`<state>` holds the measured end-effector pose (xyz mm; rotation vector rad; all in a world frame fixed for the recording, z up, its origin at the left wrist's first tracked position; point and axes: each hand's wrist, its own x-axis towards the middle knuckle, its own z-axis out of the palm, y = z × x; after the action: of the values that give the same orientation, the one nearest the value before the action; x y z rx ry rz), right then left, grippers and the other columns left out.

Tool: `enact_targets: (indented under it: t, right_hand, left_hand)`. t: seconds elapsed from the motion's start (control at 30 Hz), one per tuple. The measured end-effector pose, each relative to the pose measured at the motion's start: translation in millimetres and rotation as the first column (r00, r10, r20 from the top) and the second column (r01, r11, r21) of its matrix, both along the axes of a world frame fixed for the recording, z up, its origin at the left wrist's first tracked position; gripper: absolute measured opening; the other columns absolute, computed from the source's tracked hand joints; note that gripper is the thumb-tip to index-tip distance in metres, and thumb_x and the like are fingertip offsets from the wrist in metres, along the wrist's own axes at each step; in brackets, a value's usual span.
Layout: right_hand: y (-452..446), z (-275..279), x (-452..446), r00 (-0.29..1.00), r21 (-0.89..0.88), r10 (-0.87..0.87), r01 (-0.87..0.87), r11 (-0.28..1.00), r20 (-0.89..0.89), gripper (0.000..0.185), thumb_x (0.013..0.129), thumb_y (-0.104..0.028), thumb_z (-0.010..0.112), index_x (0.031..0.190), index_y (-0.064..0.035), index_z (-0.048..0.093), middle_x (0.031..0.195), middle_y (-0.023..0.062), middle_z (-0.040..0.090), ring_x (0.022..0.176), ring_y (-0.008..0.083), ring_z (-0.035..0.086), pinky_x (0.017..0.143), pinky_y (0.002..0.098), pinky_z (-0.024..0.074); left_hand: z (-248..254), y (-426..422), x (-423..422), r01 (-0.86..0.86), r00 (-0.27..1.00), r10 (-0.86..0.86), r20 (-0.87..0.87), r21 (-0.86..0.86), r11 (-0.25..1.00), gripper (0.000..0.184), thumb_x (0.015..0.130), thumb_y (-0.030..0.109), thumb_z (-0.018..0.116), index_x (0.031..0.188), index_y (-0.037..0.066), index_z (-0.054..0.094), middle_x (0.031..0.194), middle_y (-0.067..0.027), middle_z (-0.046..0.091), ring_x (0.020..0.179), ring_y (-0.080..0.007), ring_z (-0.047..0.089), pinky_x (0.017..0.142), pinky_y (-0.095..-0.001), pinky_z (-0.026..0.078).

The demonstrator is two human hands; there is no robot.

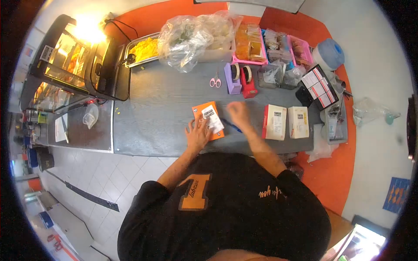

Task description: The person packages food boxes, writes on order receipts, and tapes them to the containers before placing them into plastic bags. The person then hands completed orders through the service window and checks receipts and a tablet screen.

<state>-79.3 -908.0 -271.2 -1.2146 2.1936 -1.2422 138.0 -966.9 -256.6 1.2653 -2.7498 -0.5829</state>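
Observation:
An orange box (pixel 201 108) lies on the grey table (pixel 161 108) in front of the person, with a white printed label (pixel 212 118) on its top. My left hand (pixel 198 132) rests on the box and the label's lower left edge, fingers spread. Just right of the box, my right hand (pixel 238 114) is raised over the table, blurred; whether its fingers hold anything is hidden. A dark blue strip-like item (pixel 231 125) lies between the box and my right forearm.
Two labelled boxes (pixel 274 122) stand at the right. Behind are pink scissors (pixel 215 81), purple (pixel 232 80) and red (pixel 248 85) tape dispensers, pink baskets of packets (pixel 250 59) and a tray of yellow food (pixel 145 49). A lit display case (pixel 69 61) is at left.

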Motion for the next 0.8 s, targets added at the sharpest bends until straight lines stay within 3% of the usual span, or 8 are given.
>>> enact_targets:
  t: [0.17, 0.23, 0.33, 0.47, 0.53, 0.57, 0.67, 0.8]
  right_hand:
    - [-8.6, -10.1, -131.4, 0.872, -0.148, -0.460, 0.439, 0.886, -0.170, 0.026, 0.086, -0.028, 0.063, 0.095, -0.0040, 0.066, 0.077, 0.0080, 0.064, 0.072, 0.0218, 0.059, 0.069, 0.0331, 0.0456]
    - [-12.9, 21.2, -146.9, 0.796, 0.372, -0.303, 0.107, 0.922, 0.523, 0.018, 0.086, -0.025, 0.063, 0.092, -0.0084, 0.067, 0.078, 0.0081, 0.064, 0.066, 0.0175, 0.059, 0.059, 0.0299, 0.0439]
    - [-13.3, -22.7, -156.4, 0.529, 0.214, -0.218, 0.069, 0.974, 0.820, 0.018, 0.084, -0.025, 0.066, 0.091, -0.0091, 0.069, 0.074, 0.0059, 0.063, 0.059, 0.0153, 0.056, 0.057, 0.0274, 0.0438]
    - [11.8, -54.2, -132.1, 0.470, -0.144, -0.017, 0.304, 0.942, 0.883, 0.020, 0.081, -0.023, 0.068, 0.090, -0.0061, 0.069, 0.077, 0.0091, 0.066, 0.059, 0.0182, 0.058, 0.058, 0.0298, 0.0465]
    - [22.4, -63.3, -122.5, 0.957, 0.072, -0.223, 0.213, 0.974, 0.184, 0.018, 0.079, -0.019, 0.068, 0.085, -0.0015, 0.068, 0.077, 0.0142, 0.067, 0.066, 0.0216, 0.062, 0.064, 0.0313, 0.0491]
    - [24.9, -64.9, -118.6, 0.951, 0.080, -0.248, 0.237, 0.968, 0.187, 0.018, 0.079, -0.019, 0.068, 0.085, -0.0015, 0.068, 0.077, 0.0142, 0.067, 0.066, 0.0216, 0.062, 0.064, 0.0313, 0.0491]
    - [19.5, -59.6, -106.6, 0.745, -0.171, -0.474, 0.450, 0.877, -0.470, 0.018, 0.078, -0.016, 0.066, 0.081, 0.0016, 0.068, 0.070, 0.0169, 0.065, 0.068, 0.0240, 0.065, 0.065, 0.0347, 0.0502]
    - [-5.0, -28.3, -47.4, 0.810, 0.083, -0.261, 0.256, 0.963, 0.525, 0.020, 0.082, -0.020, 0.063, 0.078, -0.0015, 0.068, 0.059, 0.0063, 0.061, 0.045, 0.0174, 0.059, 0.042, 0.0336, 0.0465]
  left_hand:
    - [-9.1, 1.3, 7.5, 0.018, 0.979, -0.014, -0.201, 0.019, 1.000, 0.050, 0.084, 0.028, 0.059, 0.133, 0.024, 0.049, 0.146, -0.0080, 0.032, 0.121, -0.0388, 0.040, 0.095, -0.0510, 0.042]
    - [-8.7, 4.5, 9.3, 0.009, 0.966, 0.009, -0.259, 0.070, 0.998, 0.051, 0.083, 0.018, 0.058, 0.132, 0.021, 0.049, 0.146, -0.0168, 0.028, 0.119, -0.0434, 0.043, 0.097, -0.0468, 0.043]
    - [0.8, 11.7, 7.7, -0.057, 0.963, 0.097, -0.251, 0.160, 0.985, 0.053, 0.082, 0.019, 0.060, 0.134, 0.023, 0.049, 0.146, -0.0143, 0.028, 0.118, -0.0405, 0.043, 0.093, -0.0452, 0.045]
    - [-5.6, 7.5, 9.3, 0.008, 0.967, 0.015, -0.255, 0.089, 0.996, 0.051, 0.083, 0.020, 0.060, 0.133, 0.024, 0.049, 0.147, -0.0157, 0.027, 0.120, -0.0413, 0.042, 0.095, -0.0458, 0.044]
    - [-8.7, 7.2, 12.3, 0.013, 0.970, -0.009, -0.244, 0.016, 1.000, 0.050, 0.084, 0.022, 0.060, 0.133, 0.024, 0.049, 0.147, -0.0167, 0.026, 0.120, -0.0433, 0.041, 0.097, -0.0463, 0.042]
    - [-2.7, 7.2, 11.6, 0.006, 0.980, 0.007, -0.199, 0.066, 0.998, 0.048, 0.085, 0.026, 0.060, 0.132, 0.022, 0.050, 0.147, -0.0141, 0.027, 0.122, -0.0432, 0.039, 0.099, -0.0498, 0.039]
    - [5.7, 1.0, 10.6, 0.103, 0.990, -0.109, -0.088, -0.072, 0.992, 0.047, 0.085, 0.029, 0.060, 0.131, 0.021, 0.051, 0.147, -0.0112, 0.028, 0.125, -0.0412, 0.035, 0.100, -0.0520, 0.037]
    - [-11.0, -5.7, 13.0, 0.179, 0.984, -0.177, 0.029, -0.101, 0.979, 0.048, 0.087, 0.031, 0.055, 0.132, 0.016, 0.047, 0.148, -0.0047, 0.031, 0.126, -0.0344, 0.035, 0.101, -0.0583, 0.028]
